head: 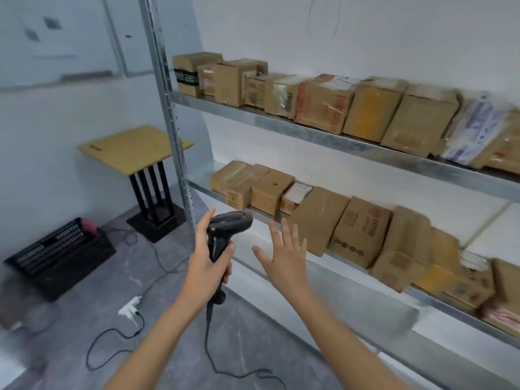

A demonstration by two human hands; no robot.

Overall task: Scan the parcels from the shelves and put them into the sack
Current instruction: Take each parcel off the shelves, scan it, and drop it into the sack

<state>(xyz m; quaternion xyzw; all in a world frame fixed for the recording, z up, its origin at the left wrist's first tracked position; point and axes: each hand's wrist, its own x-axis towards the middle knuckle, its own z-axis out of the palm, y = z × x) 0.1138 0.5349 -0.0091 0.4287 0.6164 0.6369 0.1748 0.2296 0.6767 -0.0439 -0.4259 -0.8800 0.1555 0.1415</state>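
Below the scanner (pixel 225 232), cord (pixel 213 347) (cropped).

Around me stood pale walls (pixel 70 114), a grey marbled floor (pixel 84 319), a small wooden-topped table (pixel 132 150) on black legs, and a black crate (pixel 62 254) beside it.

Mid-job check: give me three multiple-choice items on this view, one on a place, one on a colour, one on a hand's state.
1. The black handheld scanner is: A in the left hand; B on the lower metal shelf; C on the floor.
2. The small table's top is: A white; B yellow-tan; C red.
3. The right hand is: A gripping a brown cardboard parcel; B open, holding nothing; C a fist.

Key: 1 A, fingers wrap its handle. 2 B, the board looks tan. 3 B, fingers spread short of the parcels.
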